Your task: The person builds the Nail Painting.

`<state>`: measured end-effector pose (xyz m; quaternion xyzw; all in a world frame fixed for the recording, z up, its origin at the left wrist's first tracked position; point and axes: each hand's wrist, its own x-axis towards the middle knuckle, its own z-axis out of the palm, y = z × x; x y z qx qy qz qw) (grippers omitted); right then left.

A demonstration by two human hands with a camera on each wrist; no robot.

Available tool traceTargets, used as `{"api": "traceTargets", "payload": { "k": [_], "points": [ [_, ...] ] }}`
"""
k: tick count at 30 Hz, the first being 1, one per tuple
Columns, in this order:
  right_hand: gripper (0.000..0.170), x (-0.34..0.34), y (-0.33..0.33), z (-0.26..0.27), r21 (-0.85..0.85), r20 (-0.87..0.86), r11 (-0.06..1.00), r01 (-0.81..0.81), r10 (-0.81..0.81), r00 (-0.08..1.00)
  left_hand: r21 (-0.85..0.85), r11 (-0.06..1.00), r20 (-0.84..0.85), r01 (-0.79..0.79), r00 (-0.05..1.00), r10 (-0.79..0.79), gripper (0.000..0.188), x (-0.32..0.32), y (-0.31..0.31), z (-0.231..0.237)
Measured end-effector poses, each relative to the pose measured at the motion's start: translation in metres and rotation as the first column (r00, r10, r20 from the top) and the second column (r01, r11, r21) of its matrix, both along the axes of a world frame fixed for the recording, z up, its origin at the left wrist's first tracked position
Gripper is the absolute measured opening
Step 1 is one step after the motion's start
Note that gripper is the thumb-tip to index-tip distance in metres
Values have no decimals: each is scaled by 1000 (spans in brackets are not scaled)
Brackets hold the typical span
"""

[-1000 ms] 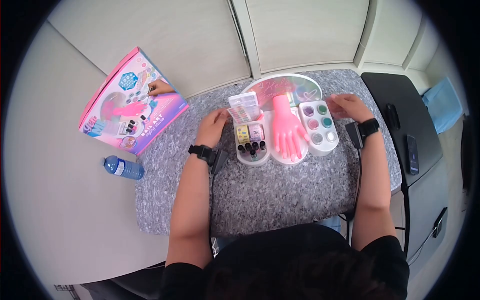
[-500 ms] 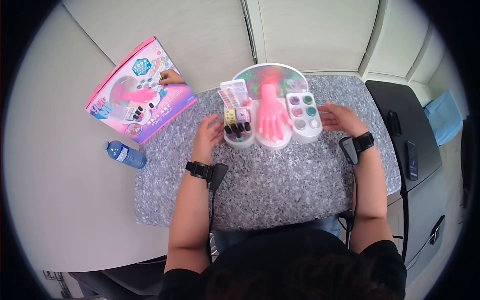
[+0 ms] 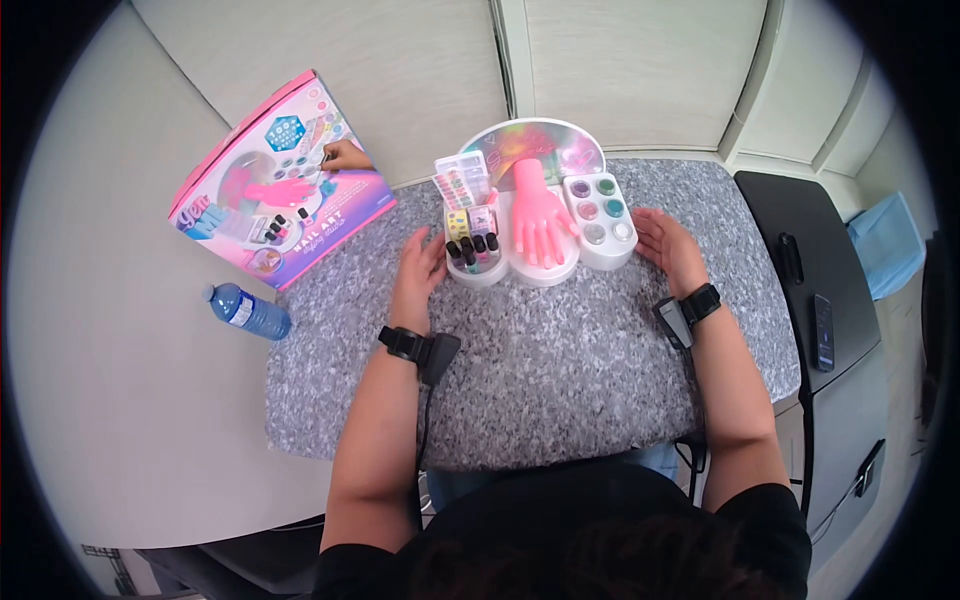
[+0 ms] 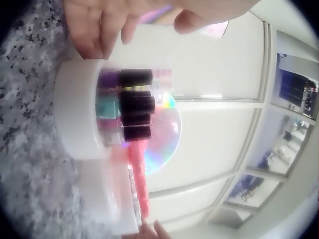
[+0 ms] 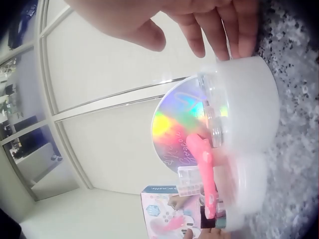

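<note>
A white nail art stand [image 3: 543, 277] with a pink model hand [image 3: 540, 215] and a round shiny backboard [image 3: 535, 140] sits near the table's far edge. My left hand [image 3: 420, 262] is at the stand's left side, fingers loosely extended, next to small nail polish bottles [image 3: 470, 250] with black caps. In the left wrist view its fingertips lie right at the white base [image 4: 75, 109]. On the other side, my right hand [image 3: 668, 248] has its fingers extended beside the section with round glitter pots [image 3: 600, 215]. In the right wrist view those fingertips meet the base's edge [image 5: 249, 99].
A pink and purple product box [image 3: 285, 185] stands at the left, with a blue water bottle [image 3: 248, 311] lying in front of it. White panels [image 3: 640, 70] rise behind the granite-patterned table [image 3: 560, 380]. At the right, a phone [image 3: 822, 332] lies on a black surface.
The stand has shifted back and left on the table. My left hand has moved down from the sticker cards to beside the polish bottles; my right hand has come down along the right side.
</note>
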<state>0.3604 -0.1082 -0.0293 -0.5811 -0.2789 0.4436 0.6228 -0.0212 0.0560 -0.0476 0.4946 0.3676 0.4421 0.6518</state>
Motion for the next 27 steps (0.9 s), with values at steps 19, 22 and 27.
{"api": "traceTargets", "payload": {
  "k": [19,22,27],
  "points": [
    [31,-1,-7,-9,-43,900,998,54,15,436,420,898,-367,132,930,36,66,15,-18,2],
    [37,-19,-13,9,-154,954,978,144,109,278,481,854,-434,196,900,38,69,13,-20,5],
    [40,-2,-14,-10,20,853,1000,-8,-13,521,372,920,-330,124,944,6,67,14,-15,-2]
  ]
}}
